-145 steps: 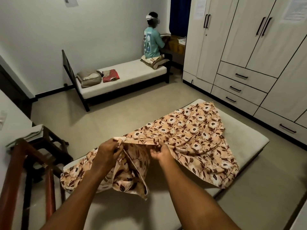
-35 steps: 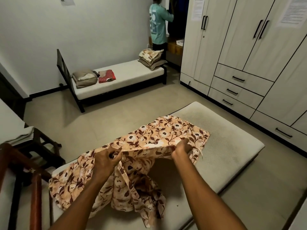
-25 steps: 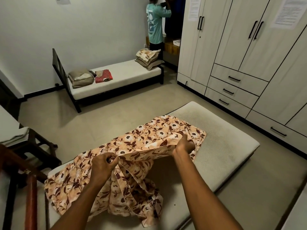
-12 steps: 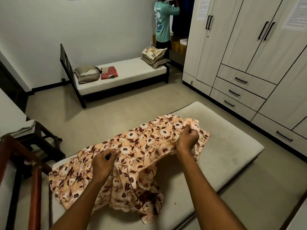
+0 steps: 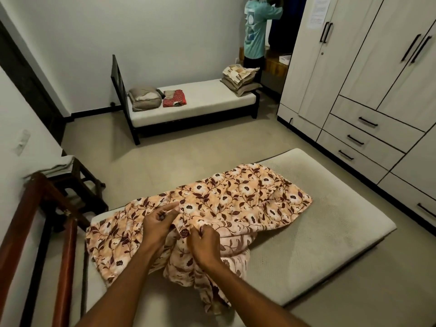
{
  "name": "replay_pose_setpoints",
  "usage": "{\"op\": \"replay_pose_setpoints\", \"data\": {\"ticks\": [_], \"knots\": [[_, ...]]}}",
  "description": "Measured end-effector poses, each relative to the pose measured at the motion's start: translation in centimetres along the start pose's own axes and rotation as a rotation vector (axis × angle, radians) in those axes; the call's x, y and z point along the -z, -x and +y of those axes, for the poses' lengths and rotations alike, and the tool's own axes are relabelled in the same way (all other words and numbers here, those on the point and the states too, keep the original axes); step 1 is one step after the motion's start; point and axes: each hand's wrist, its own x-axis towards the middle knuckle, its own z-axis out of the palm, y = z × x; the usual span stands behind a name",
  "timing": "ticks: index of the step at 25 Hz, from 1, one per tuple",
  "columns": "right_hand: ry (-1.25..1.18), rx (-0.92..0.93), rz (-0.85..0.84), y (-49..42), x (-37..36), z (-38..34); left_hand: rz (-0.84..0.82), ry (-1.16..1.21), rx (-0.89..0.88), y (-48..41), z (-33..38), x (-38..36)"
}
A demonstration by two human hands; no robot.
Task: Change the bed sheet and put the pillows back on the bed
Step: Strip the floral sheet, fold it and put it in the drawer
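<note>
Peach floral sheet lies bunched on the near-left of the bare mattress. Head view: the right hand has come in from the sheet's far edge to just beside the left hand. Both pinch fabric. Judged: still gathering edges, nothing spread yet.

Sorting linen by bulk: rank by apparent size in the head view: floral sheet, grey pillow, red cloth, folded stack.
1. floral sheet, though nearest the camera.
2. folded stack and grey pillow: too alike to rank.
3. red cloth.

matt floral cloth sheet, rough mattress.
</note>
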Motion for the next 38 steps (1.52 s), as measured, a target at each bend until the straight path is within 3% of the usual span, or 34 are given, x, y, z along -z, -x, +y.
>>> {"op": "replay_pose_setpoints", "data": {"ticks": [9, 20, 24, 31, 38], "knots": [[-0.053, -0.009, 0.003, 0.7, -3.8, 0.4, -0.029, 0.256, 0.169, 2.3, 0.3, 0.9], [-0.018, 0.044, -0.02, 1.0, -3.7, -0.8, 0.137, 0.428, 0.414, 0.7, -1.1, 0.5], [-0.035, 0.065, -0.012, 0.8, -3.5, -0.7, 0.157, 0.34, 0.407, 0.3, -2.0, 0.6], [0.054, 0.147, 0.039, 0.4, -2.7, -0.5, 0.202, -0.006, 0.221, 0.9, -2.0, 1.1], [0.319, 0.285, -0.125, 1.0, -4.0, 1.0, 0.148, -0.275, 0.089, 2.6, -2.6, 0.5]]}}
